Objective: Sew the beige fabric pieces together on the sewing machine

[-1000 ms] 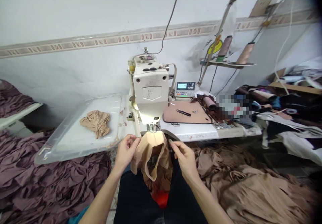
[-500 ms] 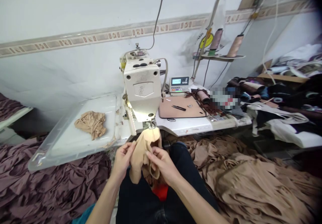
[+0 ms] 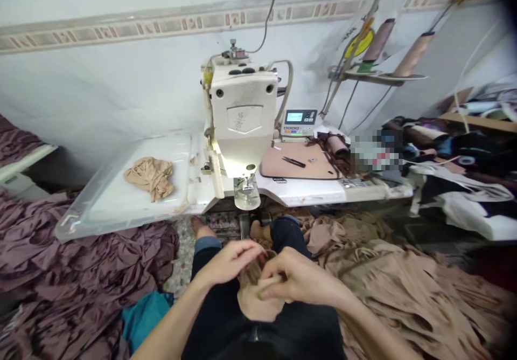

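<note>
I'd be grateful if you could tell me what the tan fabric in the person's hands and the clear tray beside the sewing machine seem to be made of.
The tan fabric looks like a thin, matte stretch knit, perhaps nylon, since it folds softly; the exact fibre can't be told. The clear tray looks like smooth, glossy moulded plastic, with a see-through rim.

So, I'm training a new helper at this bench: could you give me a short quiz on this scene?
1. True or false: the scissors lie on the pink mat, to the right of the sewing machine.
2. What lies in the clear plastic tray? A: crumpled beige cloth. B: a spool of thread. C: a shoe.
3. Fill in: the left hand and right hand hold beige fabric over the person's ____.

Key: 1 true; 2 A; 3 lap.
</note>
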Available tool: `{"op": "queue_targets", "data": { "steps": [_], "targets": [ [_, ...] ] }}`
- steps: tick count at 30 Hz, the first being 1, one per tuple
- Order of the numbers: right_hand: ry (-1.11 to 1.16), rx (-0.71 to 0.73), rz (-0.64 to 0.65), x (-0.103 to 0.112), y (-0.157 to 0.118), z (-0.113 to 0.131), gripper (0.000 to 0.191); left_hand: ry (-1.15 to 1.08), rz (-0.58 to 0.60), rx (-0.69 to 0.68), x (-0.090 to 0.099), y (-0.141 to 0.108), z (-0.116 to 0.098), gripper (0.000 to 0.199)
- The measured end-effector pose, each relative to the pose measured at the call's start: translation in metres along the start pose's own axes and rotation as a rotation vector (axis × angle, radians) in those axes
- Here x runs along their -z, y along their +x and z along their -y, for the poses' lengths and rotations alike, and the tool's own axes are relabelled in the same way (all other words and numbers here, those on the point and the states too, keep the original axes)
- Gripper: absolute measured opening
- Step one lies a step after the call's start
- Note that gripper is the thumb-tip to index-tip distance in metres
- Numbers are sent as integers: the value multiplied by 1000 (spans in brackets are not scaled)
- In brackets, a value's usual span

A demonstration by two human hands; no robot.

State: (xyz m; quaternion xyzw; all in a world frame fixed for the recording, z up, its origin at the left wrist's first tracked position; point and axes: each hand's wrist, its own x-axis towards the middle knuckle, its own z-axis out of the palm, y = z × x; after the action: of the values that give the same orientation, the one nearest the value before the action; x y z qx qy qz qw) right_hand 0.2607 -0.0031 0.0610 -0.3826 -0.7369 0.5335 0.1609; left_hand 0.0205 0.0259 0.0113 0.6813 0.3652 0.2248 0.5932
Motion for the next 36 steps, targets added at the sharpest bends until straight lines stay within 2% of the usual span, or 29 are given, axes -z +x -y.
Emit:
{"op": "queue_targets", "data": {
  "steps": [2, 3, 5, 7, 11, 14, 16, 20, 22, 24, 27, 31, 36],
  "targets": [
    [-52, 34, 98, 4, 0, 6, 34, -7, 201, 42, -15, 2, 3, 65],
    [-67, 39, 119, 7, 0, 6, 37, -20, 257, 71, -19, 2, 5, 69],
    [-70, 29, 109, 15, -2, 4, 41, -73, 266, 134, -19, -2, 7, 70],
    [-38, 30, 31, 20, -3, -3, 43, -130, 187, 155, -10, -9, 6, 64],
    [62, 35, -252, 21, 2, -17, 44, -122, -30, 65, 11, -19, -1, 52],
    [142, 20, -443, 17, 11, -16, 45, -84, -248, -5, 20, -21, -7, 43],
    [201, 23, -515, 15, 14, -11, 45, -51, -339, -66, 25, -22, -12, 38],
    [216, 35, -593, 12, 13, 6, 42, 204, -373, -225, 35, -21, -26, 27],
    [126, 104, -664, 13, 11, 14, 37, 310, -388, -288, 39, -19, -35, 25],
    [38, 178, -742, 15, 12, 19, 32, 325, -405, -315, 41, -16, -42, 25],
    [35, 189, -813, 23, 19, 21, 29, 223, -426, -278, 43, -7, -48, 26],
    [174, 126, -825, 36, 33, 16, 31, 35, -504, -163, 45, 8, -51, 29],
    [332, 121, -814, 47, 46, 8, 36, 1, -629, -84, 48, 21, -60, 39]
  ]
}}
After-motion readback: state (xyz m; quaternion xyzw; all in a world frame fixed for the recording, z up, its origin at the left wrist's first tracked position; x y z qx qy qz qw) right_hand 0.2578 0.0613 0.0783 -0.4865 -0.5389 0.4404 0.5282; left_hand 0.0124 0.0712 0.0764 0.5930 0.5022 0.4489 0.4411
